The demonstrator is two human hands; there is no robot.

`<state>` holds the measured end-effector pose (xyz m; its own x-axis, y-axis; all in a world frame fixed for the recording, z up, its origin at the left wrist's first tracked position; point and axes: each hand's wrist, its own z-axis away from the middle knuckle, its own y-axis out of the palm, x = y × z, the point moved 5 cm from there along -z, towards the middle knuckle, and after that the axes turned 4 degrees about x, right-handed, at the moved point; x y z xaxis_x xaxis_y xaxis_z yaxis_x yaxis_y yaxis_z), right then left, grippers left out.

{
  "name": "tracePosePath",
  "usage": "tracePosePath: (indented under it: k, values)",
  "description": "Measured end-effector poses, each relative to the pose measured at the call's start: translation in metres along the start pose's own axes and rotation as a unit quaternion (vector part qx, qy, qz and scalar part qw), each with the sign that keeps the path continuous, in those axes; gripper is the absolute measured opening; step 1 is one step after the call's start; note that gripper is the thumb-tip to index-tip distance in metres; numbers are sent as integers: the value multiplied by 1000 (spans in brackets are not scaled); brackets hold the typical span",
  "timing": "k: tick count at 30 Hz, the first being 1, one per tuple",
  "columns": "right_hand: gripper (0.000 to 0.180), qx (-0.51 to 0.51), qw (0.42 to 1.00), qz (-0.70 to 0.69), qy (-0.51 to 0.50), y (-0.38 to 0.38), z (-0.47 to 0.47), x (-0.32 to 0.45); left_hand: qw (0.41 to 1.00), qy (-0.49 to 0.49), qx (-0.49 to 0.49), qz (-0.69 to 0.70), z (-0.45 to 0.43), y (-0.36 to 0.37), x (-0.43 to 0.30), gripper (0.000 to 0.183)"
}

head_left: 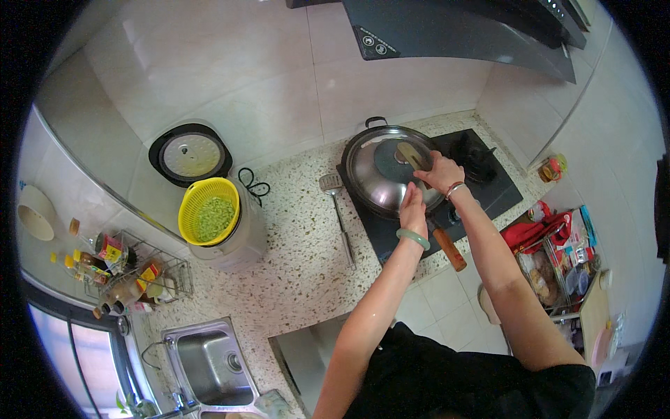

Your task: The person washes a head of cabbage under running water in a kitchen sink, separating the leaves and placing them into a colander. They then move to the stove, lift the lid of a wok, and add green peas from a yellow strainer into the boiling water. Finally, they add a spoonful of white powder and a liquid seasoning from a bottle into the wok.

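A wok (348, 178) with a domed, shiny metal lid (366, 180) sits on the left side of a black gas hob (497, 194). My right hand (446, 172) is closed around a long, brownish handle (411, 154) at the lid's middle. Just beside it, my left hand (413, 210) reaches over the lid with its fingers straight and close together. Whether the left fingertips touch the handle or the lid is unclear. From under the lid the wok's wooden handle (449, 249) sticks out towards me.
A slotted metal turner (340, 225) lies left of the hob. Farther left, a yellow colander (191, 209) with green pieces rests on an open rice cooker (235, 251). A bottle rack (180, 277) and a sink (204, 361) are at lower left. A range hood (445, 31) overhangs the hob.
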<state>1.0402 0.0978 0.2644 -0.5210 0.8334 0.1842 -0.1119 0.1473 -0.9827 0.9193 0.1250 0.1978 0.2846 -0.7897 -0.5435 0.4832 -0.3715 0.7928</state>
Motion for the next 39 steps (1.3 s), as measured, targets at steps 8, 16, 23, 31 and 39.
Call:
tracePosePath:
  k: [8,16,23,31,39]
  values:
    - [78,38,980,-185,-58,41,-36,-14,998,46,12,-48,-31,9,11,47]
    - [70,-65,979,-181,-69,19,-8,11,989,118,17,-93,-9,6,-18,48]
    - [60,-83,951,-258,-150,-39,91,68,943,253,24,-216,106,5,-83,53]
    - [58,-39,926,-286,-244,15,236,139,942,266,-15,-201,248,-78,-126,52]
    - [55,56,890,-316,-323,110,349,245,881,268,-194,-337,341,-193,-165,48]
